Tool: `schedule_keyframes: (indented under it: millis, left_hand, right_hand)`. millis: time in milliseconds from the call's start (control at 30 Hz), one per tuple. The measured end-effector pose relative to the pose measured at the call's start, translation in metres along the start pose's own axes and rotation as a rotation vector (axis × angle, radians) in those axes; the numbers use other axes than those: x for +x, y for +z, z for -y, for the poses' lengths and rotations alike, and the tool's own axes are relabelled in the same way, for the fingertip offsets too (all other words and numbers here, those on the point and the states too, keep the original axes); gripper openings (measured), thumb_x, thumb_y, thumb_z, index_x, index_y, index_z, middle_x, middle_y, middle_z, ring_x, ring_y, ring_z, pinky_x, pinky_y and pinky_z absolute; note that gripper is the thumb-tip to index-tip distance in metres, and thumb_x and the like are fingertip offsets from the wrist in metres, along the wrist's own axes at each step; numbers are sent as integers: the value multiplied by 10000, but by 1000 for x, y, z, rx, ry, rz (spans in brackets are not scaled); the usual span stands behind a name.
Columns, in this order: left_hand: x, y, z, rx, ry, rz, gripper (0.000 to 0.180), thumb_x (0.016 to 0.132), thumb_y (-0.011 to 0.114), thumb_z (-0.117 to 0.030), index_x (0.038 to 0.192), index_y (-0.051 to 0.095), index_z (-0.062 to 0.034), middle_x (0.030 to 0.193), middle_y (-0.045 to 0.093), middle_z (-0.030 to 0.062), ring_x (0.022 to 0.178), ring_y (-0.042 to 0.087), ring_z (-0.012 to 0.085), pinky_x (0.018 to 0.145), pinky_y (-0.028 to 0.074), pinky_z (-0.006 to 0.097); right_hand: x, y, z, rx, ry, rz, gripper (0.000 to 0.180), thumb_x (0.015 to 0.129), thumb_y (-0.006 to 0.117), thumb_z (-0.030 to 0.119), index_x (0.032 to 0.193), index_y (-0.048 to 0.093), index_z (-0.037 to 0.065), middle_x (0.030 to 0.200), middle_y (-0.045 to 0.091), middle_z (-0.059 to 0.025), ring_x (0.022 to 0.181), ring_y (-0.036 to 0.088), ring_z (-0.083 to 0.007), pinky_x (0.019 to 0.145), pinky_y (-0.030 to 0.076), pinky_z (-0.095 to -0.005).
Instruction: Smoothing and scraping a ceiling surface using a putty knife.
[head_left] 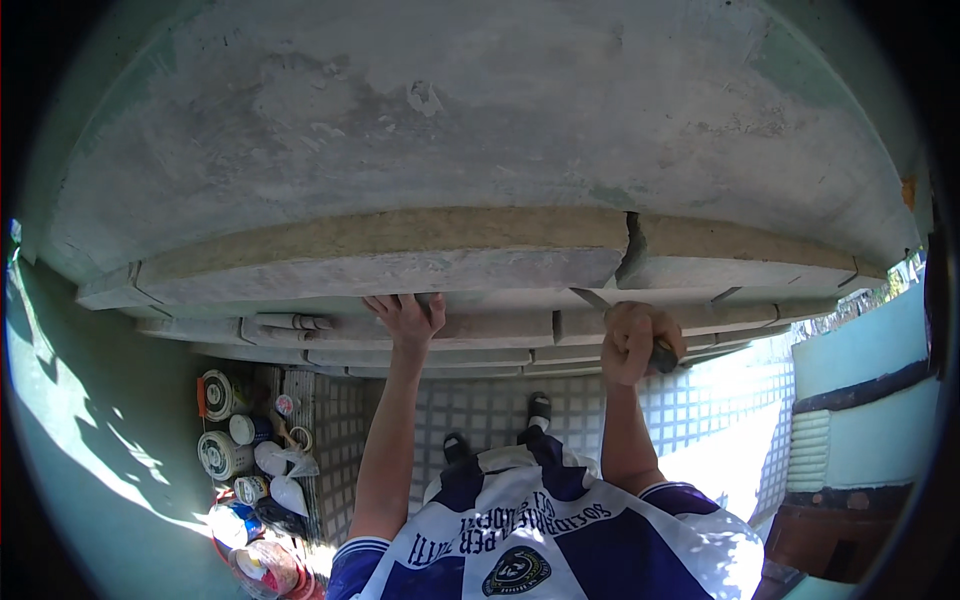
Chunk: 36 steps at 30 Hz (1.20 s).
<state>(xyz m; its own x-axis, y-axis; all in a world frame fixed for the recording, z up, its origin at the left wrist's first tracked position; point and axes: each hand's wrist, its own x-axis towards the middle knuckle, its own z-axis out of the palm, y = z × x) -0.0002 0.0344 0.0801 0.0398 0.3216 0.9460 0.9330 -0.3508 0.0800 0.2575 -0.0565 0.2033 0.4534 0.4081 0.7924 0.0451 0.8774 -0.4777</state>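
Observation:
My right hand [638, 340] is closed round a putty knife, whose dark handle end [663, 357] sticks out below the fist. Its thin grey blade [592, 298] points up and left, under the front edge of a concrete ledge [400, 268]. Near the middle, my left hand [405, 318] reaches up with fingers stretched against the ledge's lower edge; the fingertips are partly hidden. A dark jagged crack [631, 250] runs through the ledge above my right hand. Smeared grey plaster covers the wall [420, 140] above it.
More ledges [480, 328] step down below, with gaps at their joints. Roller-like tubes [290, 322] lie on one at left. Buckets [222, 455], tubs, plastic bags [288, 492] and a basin [265, 570] stand at lower left. My feet are on a tiled floor [490, 405].

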Motion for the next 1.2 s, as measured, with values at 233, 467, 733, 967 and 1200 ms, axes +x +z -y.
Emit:
schedule_keyframes:
  millis: [233, 467, 733, 967, 1200]
  left_hand:
    - [-4, 4, 6, 17, -7, -30, 724, 936, 340, -533, 1472, 229, -59, 1479, 179, 308, 1320, 199, 538, 1031, 184, 628]
    - [-4, 5, 8, 18, 9, -24, 740, 933, 350, -535, 1482, 201, -61, 1492, 158, 302, 1340, 176, 524, 1034, 175, 624]
    - [-6, 5, 4, -6, -24, -1, 714, 939, 348, -524, 1479, 225, -73, 1500, 149, 292, 1352, 155, 522, 1054, 155, 622]
    - [-6, 9, 9, 8, -17, -2, 723, 939, 347, -524, 1481, 220, -63, 1511, 140, 281, 1365, 151, 509, 1062, 149, 618]
    - [-3, 6, 6, 13, -7, -15, 729, 940, 349, -514, 1478, 207, -43, 1510, 123, 290, 1349, 157, 522, 1049, 162, 615]
  right_hand:
    - [-1, -3, 6, 90, 4, 4, 254, 860, 496, -23, 695, 345, 98, 496, 372, -7, 393, 284, -63, 367, 253, -244]
    - [-7, -1, -5, -101, -22, -46, 249, 867, 497, -9, 701, 347, 99, 496, 352, 10, 417, 300, -55, 381, 244, -234]
    - [-5, 0, 0, -18, -19, 71, 265, 883, 464, -21, 682, 344, 105, 496, 334, 11, 401, 290, -61, 370, 244, -241]
    - [-21, -13, -15, -247, -8, 2, 271, 905, 472, 8, 688, 345, 109, 505, 344, 15, 423, 281, -60, 382, 233, -242]
    - [-37, -23, -24, -243, 9, -39, 230, 854, 500, -5, 658, 390, 46, 485, 440, -31, 400, 382, -83, 375, 317, -248]
